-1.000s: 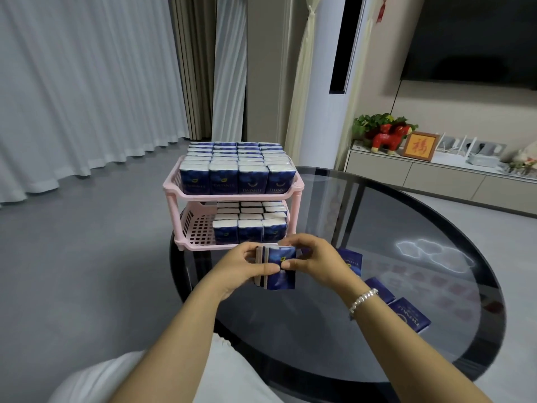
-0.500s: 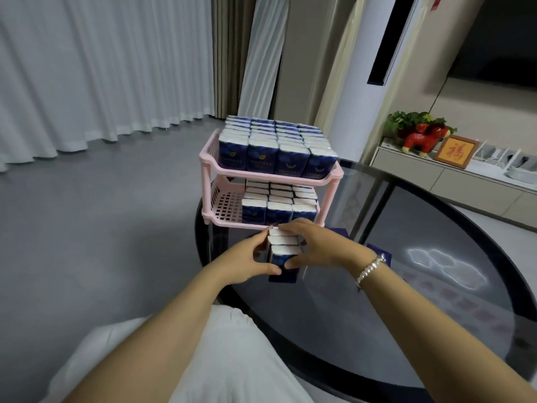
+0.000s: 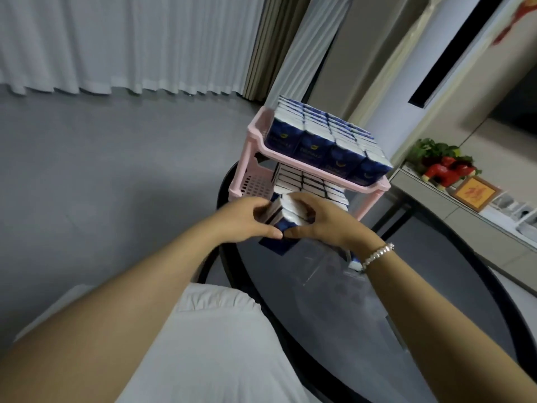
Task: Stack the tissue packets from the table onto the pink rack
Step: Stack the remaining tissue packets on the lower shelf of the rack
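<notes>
Packets nearer rack, both-hand grip

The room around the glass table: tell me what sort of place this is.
Most likely a home living room. Floor-length white curtains hang along the far wall, a low cabinet holds a red horse ornament and a framed picture, and what looks like a wall-mounted television hangs above it.
</notes>
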A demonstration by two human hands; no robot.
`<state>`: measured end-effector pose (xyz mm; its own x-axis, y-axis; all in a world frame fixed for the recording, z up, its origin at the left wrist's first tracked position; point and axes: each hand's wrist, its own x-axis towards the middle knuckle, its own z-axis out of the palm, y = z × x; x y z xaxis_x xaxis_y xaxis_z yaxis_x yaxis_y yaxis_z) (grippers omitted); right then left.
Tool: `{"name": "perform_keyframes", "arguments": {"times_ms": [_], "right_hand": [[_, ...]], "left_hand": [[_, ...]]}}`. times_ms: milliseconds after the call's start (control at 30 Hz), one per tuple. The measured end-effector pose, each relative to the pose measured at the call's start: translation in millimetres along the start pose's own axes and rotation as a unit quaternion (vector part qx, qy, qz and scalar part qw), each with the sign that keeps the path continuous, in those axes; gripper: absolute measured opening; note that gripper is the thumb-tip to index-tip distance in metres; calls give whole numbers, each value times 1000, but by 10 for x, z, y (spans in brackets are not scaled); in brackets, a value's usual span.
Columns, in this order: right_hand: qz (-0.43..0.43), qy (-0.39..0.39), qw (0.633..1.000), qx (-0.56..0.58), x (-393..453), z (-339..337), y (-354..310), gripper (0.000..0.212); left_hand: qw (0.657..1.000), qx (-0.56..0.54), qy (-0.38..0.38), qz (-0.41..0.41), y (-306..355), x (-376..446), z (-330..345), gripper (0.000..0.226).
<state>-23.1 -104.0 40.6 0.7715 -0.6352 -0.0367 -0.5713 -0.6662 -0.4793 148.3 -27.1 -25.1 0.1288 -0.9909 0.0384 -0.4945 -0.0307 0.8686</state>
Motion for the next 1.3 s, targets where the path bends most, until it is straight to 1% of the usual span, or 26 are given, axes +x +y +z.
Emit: {"name": "perform_keyframes", "arguments": {"times_ms": [167, 200, 300, 367, 467, 500, 600, 667, 767, 933, 1067, 1167, 1300], "right_hand": [[-27, 28, 999, 12, 378, 144, -93, 72], [-32, 36, 999, 21, 445, 165, -94, 71], [-28, 47, 997, 45, 604, 208, -81, 67], [-21, 55, 997, 56, 688, 234, -62, 68], [-20, 66, 995, 72, 799, 252, -56, 72], [-20, 66, 995, 68, 831, 248, -68, 72], [-18, 57, 996, 59, 925, 222, -57, 72], [-17, 48, 998, 46, 976, 198, -15, 71], [-12, 36, 999, 29, 1033, 167, 31, 71], [4, 45, 999, 25, 1159, 177, 74, 72], [21, 2, 999, 45, 1286, 196, 87, 70], [48, -14, 996, 78, 1407, 215, 88, 67], [63, -22, 997, 46, 1564, 229, 122, 64]], "left_hand": [[992, -16, 105, -75, -191, 63, -187, 91], [988, -18, 127, -89, -224, 90, -213, 93], [975, -15, 182, -127, -282, 158, -245, 87], [975, -6, 183, -125, -309, 216, -255, 93], [983, -11, 157, -97, -349, 306, -305, 97], [984, -17, 152, -92, -374, 338, -326, 94], [985, -54, 150, -67, -418, 406, -351, 68], [985, -62, 149, -63, -435, 436, -336, 57], [981, -64, 171, -63, -467, 469, -308, 53], [973, -28, 220, -57, -491, 499, -237, 45], [965, -25, 254, -56, -484, 519, -194, 38], [963, -22, 261, -54, -475, 529, -189, 37], [964, -26, 260, -57, -473, 529, -187, 37]]}}
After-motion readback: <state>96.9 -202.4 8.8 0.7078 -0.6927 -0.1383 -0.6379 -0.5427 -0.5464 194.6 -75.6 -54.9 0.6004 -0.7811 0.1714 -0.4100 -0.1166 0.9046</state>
